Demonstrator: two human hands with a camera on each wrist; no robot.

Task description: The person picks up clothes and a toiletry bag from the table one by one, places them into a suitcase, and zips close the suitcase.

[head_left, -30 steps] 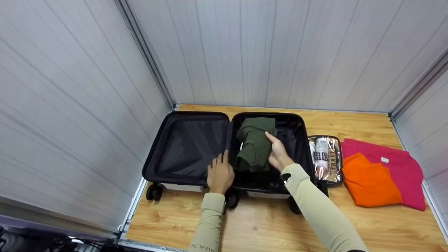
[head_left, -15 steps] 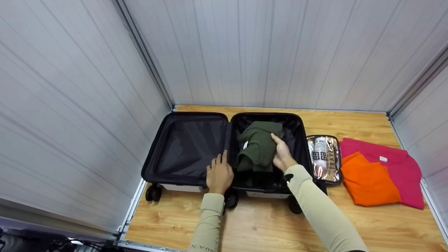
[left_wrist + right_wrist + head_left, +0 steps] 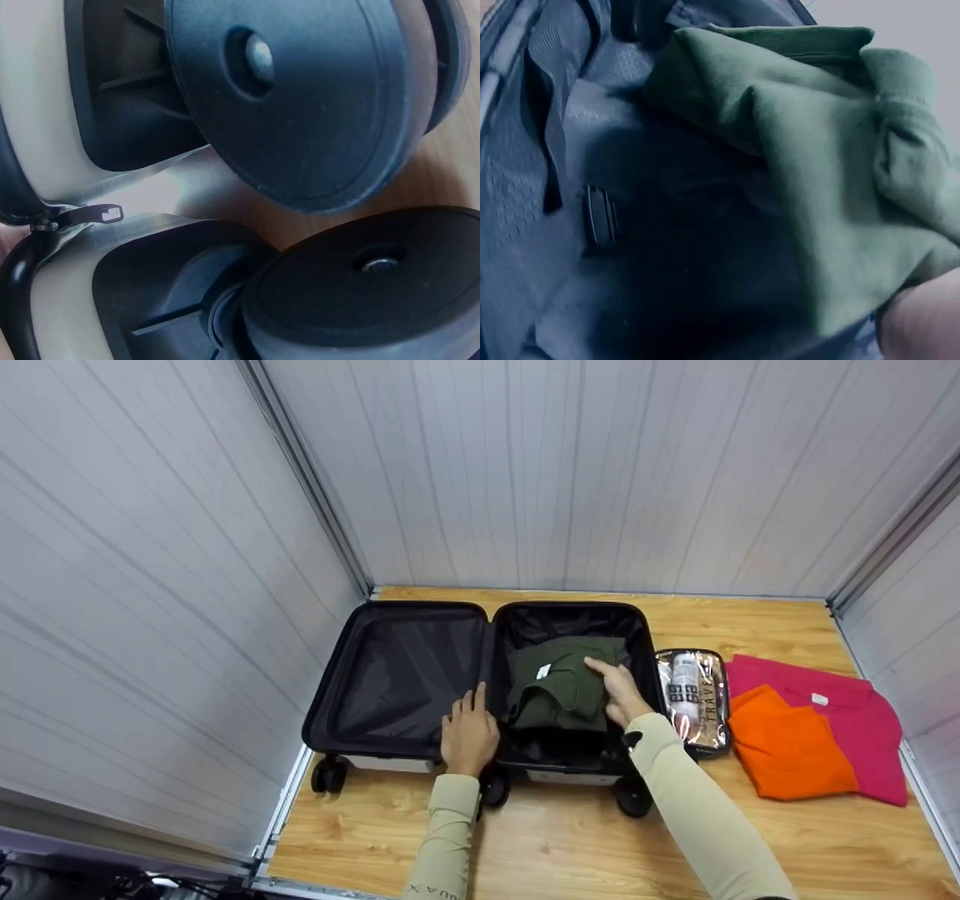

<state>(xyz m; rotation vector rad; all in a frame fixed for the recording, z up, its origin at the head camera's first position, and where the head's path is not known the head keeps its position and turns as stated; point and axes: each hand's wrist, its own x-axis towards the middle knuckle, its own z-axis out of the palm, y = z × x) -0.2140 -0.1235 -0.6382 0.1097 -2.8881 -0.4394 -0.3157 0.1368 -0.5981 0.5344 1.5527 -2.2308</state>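
Observation:
A folded dark green T-shirt [image 3: 564, 684] with a white neck label lies inside the right half of an opened black-lined suitcase [image 3: 630, 619]. My right hand [image 3: 621, 694] grips the shirt's right side, its thumb laid over the top; the fingers beneath are mostly hidden. In the right wrist view, the green T-shirt [image 3: 817, 150] hangs in folds over the dark lining, a fingertip at its lower corner. My left hand [image 3: 470, 735] rests on the suitcase's middle edge near the hinge, fingers extended. The left wrist view shows suitcase wheels [image 3: 300, 97] and a zipper pull [image 3: 101, 215].
Right of the suitcase stands a clear toiletry pouch [image 3: 694, 697] with a bottle inside. Beyond it an orange folded garment [image 3: 795, 746] overlaps a pink one [image 3: 874, 727] on the wood floor [image 3: 555, 840]. Pale panel walls [image 3: 540, 472] enclose the sides and back.
My right hand has moved right and slightly toward me, pulling the green T-shirt along, so it lies lower and wider in the suitcase half. The left hand has stayed put.

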